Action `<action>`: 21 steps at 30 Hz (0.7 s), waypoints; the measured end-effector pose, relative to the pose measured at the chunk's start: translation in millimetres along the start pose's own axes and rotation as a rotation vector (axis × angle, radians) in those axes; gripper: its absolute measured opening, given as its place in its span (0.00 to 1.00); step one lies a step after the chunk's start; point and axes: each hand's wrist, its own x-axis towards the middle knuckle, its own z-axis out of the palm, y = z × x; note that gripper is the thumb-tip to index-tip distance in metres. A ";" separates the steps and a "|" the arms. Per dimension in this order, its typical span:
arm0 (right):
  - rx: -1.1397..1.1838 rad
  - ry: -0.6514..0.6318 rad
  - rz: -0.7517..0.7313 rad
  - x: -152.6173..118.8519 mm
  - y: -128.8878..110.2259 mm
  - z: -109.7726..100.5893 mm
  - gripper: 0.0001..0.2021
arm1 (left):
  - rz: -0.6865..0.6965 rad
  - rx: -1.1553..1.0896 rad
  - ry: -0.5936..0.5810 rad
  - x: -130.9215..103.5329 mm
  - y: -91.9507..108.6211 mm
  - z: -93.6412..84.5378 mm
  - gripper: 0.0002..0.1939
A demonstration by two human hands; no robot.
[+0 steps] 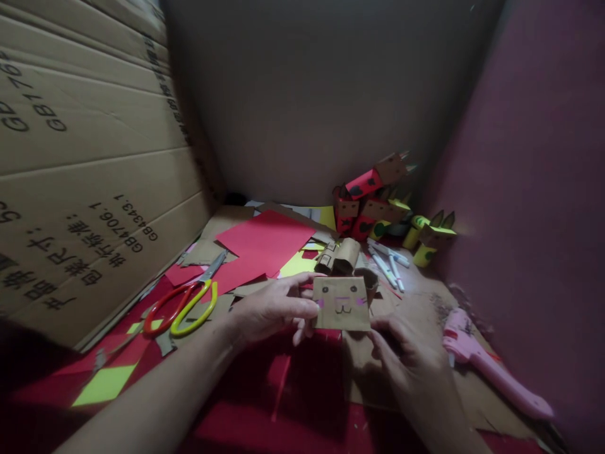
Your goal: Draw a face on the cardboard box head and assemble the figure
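Note:
Between my two hands is a small brown cardboard piece (341, 315) with a drawn animal face: two eyes, a mouth, whiskers and purple cheeks. My left hand (283, 306) grips its left edge, thumb in front and fingers behind. At its lower right corner, my right hand (406, 353) pinches the edge between thumb and fingers. Just behind the piece lie brown cardboard rolls (347, 255). Left of my left hand, scissors (182, 309) with one red and one yellow handle rest on paper scraps. A pink glue gun (494, 366) lies to the right of my right hand.
Red paper sheets (267, 243) lie behind my left hand. White markers (387, 265) sit at the back right, near several red and yellow cardboard animal figures (371, 202). A large cardboard box wall (94, 157) rises on the left; a purple wall (534, 189) bounds the right.

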 end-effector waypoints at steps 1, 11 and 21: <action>-0.007 -0.008 0.000 0.2 0.1 -0.3 0.10 | -0.005 0.004 0.010 -0.2 0.0 0.7 0.29; -0.016 -0.030 0.042 -2.3 6.0 0.0 0.08 | -0.026 0.080 0.086 -2.1 0.3 3.8 0.31; 0.358 0.034 0.435 -5.5 3.1 -6.3 0.15 | -0.075 0.133 0.094 -0.5 -0.5 1.5 0.35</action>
